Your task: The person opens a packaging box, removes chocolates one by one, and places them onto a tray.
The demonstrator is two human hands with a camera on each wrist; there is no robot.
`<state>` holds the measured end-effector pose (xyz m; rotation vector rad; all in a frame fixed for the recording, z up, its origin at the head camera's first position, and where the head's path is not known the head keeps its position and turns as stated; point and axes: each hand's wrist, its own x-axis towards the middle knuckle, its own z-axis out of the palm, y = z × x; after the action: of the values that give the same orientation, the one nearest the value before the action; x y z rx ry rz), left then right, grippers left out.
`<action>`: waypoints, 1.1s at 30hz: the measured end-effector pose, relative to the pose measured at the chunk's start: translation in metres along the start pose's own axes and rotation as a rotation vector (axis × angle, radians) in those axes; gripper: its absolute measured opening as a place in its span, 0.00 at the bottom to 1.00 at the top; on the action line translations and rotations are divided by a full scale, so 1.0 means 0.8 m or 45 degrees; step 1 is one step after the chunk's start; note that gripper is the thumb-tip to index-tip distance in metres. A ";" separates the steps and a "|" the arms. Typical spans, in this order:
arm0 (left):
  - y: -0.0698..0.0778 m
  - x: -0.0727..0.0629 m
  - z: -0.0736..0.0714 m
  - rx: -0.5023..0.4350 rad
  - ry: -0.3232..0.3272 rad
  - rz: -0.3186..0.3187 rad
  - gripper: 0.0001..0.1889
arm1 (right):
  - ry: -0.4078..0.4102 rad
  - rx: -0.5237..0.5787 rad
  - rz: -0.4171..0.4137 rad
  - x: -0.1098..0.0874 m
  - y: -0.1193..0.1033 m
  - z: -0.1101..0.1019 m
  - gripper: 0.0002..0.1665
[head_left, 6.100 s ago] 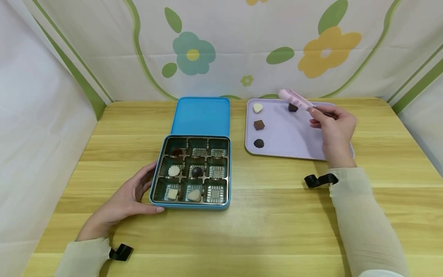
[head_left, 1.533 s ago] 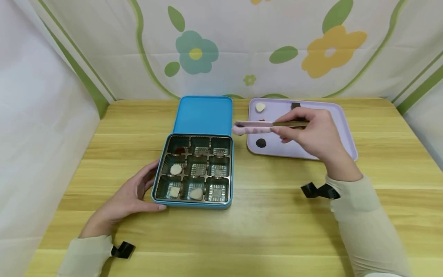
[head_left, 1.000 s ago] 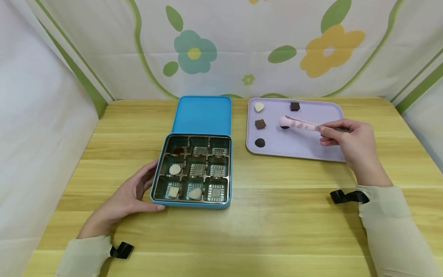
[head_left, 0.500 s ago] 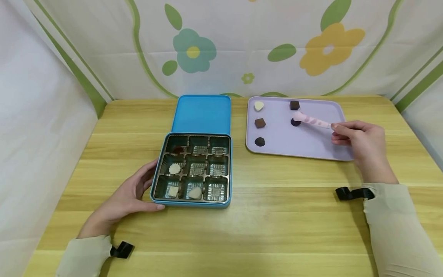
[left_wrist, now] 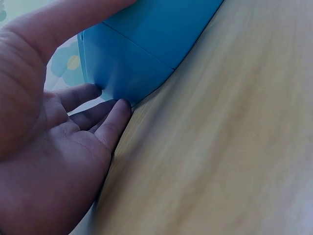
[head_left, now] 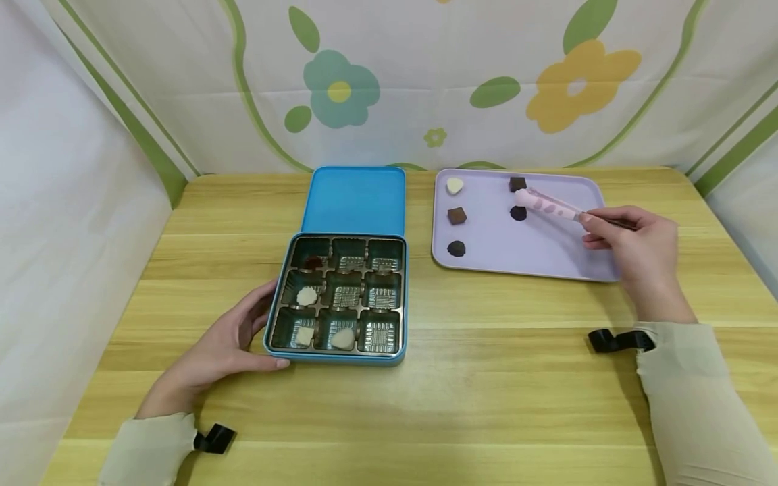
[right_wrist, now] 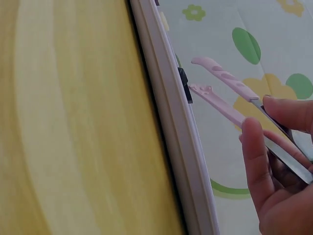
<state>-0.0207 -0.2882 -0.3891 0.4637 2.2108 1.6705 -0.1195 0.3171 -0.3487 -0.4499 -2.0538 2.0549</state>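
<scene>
My left hand [head_left: 225, 351] rests against the near-left corner of a blue tin [head_left: 340, 360], thumb along its front and fingertips [left_wrist: 122, 105] touching its side. In the tin's gold divider are a brown chocolate [head_left: 313, 262], a white ruffled one [head_left: 306, 295], a pale square one [head_left: 304, 335] and a pale rounded one [head_left: 343, 339]. My right hand [head_left: 641, 263] pinches pink-tipped tongs [head_left: 550, 205] above a lilac tray [head_left: 565, 260]. The tongs' tips stand apart in the right wrist view, holding nothing. They hover near a dark cube chocolate [head_left: 517, 183] and a dark ruffled chocolate [head_left: 519, 213].
Along the tray's left side sit a white chocolate [head_left: 454, 185], a brown chocolate [head_left: 456, 216] and a dark ruffled one [head_left: 456, 248]. A blue lid [head_left: 358, 200] lies behind the tin. A flowered cloth [head_left: 401, 88] hangs at the back of the wooden table [head_left: 474, 405].
A dark chocolate has left the tin's centre compartment. The tongs carried it right and let it go on the tray, below the dark cube. My left hand has stayed by the tin.
</scene>
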 end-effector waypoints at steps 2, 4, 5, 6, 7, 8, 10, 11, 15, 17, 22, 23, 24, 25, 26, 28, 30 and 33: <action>0.000 0.000 0.000 0.000 0.002 -0.003 0.63 | -0.006 -0.061 -0.030 -0.001 0.000 0.002 0.16; 0.000 0.000 0.000 0.000 0.002 -0.009 0.63 | -0.006 -0.084 -0.057 -0.003 0.001 0.004 0.17; 0.000 0.000 0.000 -0.001 0.002 -0.012 0.63 | -0.005 -0.089 -0.068 -0.003 0.001 0.005 0.18; 0.001 0.000 0.000 0.000 0.003 -0.013 0.63 | -0.005 -0.099 -0.074 -0.003 0.001 0.006 0.18; 0.001 0.000 0.000 0.000 0.004 -0.015 0.63 | -0.004 -0.118 -0.078 -0.003 0.001 0.006 0.18; 0.001 0.000 0.000 0.000 0.003 -0.015 0.63 | -0.003 -0.138 -0.080 -0.003 0.002 0.007 0.18; 0.001 0.000 0.000 -0.002 0.002 -0.011 0.63 | 0.001 -0.177 -0.075 -0.003 0.002 0.007 0.17; 0.001 0.000 0.000 -0.004 0.001 -0.010 0.63 | 0.006 -0.219 -0.066 -0.003 0.002 0.007 0.17; 0.001 0.000 0.000 -0.010 -0.002 -0.011 0.63 | 0.020 -0.356 -0.048 -0.003 0.002 0.006 0.16; 0.001 -0.001 0.000 -0.011 -0.002 -0.013 0.63 | 0.027 -0.385 -0.054 -0.003 0.002 0.006 0.16; 0.000 0.001 0.001 -0.011 0.001 -0.012 0.63 | 0.036 -0.253 -0.101 -0.005 0.001 0.010 0.16; 0.000 0.001 0.001 -0.013 0.000 -0.012 0.63 | 0.033 -0.229 -0.116 -0.007 0.000 0.012 0.16; 0.000 0.001 0.001 -0.014 -0.001 -0.012 0.63 | 0.027 -0.216 -0.137 -0.009 -0.001 0.015 0.16; 0.000 0.002 0.001 -0.015 -0.002 -0.012 0.63 | 0.016 -0.209 -0.157 -0.012 -0.002 0.019 0.16; 0.000 0.002 0.001 -0.015 -0.004 -0.012 0.63 | 0.002 -0.211 -0.181 -0.015 -0.004 0.023 0.16; 0.000 0.002 0.001 -0.018 -0.006 -0.008 0.63 | -0.037 -0.206 -0.246 -0.024 -0.009 0.035 0.16; 0.000 0.001 0.001 -0.015 -0.006 0.005 0.63 | -0.095 -0.236 -0.322 -0.035 -0.014 0.049 0.16; 0.000 0.001 0.002 -0.014 -0.006 0.033 0.63 | -0.205 -0.292 -0.413 -0.054 -0.021 0.072 0.16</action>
<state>-0.0205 -0.2868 -0.3896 0.4947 2.1999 1.6919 -0.1005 0.2481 -0.3298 0.0203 -2.2877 1.7260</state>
